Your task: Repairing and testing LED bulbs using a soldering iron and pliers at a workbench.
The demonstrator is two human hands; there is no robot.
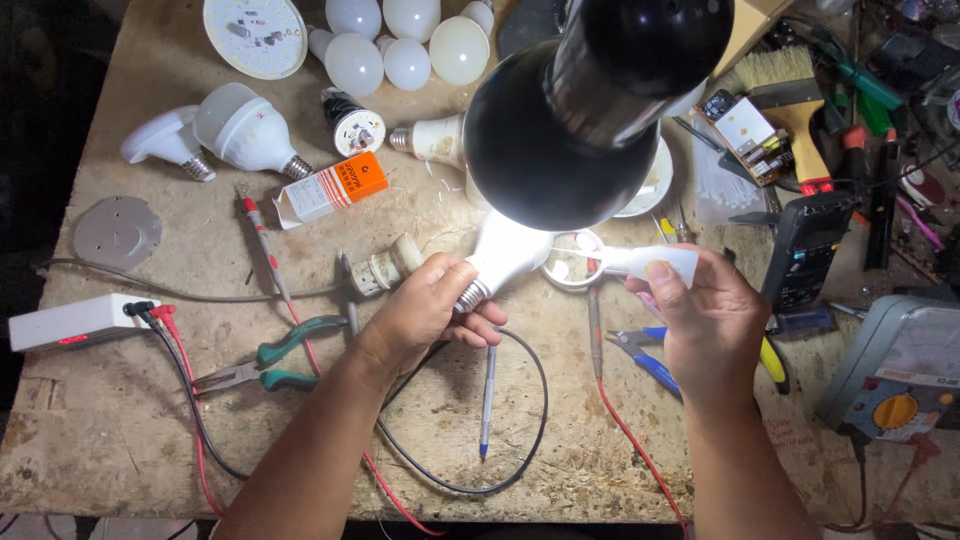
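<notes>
My left hand [432, 303] grips a white LED bulb body [503, 258] by its threaded metal base, with the wide end pointing away from me under the black lamp head [560, 120]. My right hand [705, 310] holds a small white squeeze tube [650, 262], its nozzle pointing left toward the bulb's open rim and a small round tin [572, 262]. The lamp head hides the far part of the bulb. A blue pen [487, 395] and a looped black wire [530, 440] lie on the wooden bench below my hands.
Several white bulbs [400, 45] and a round LED plate [255, 32] lie at the back. An orange-white box [330, 188], green pliers [270, 365], blue pliers [650, 360], red probe leads [630, 440], a white adapter [70, 322], a brush [795, 100] and two multimeters [805, 250] surround the work spot.
</notes>
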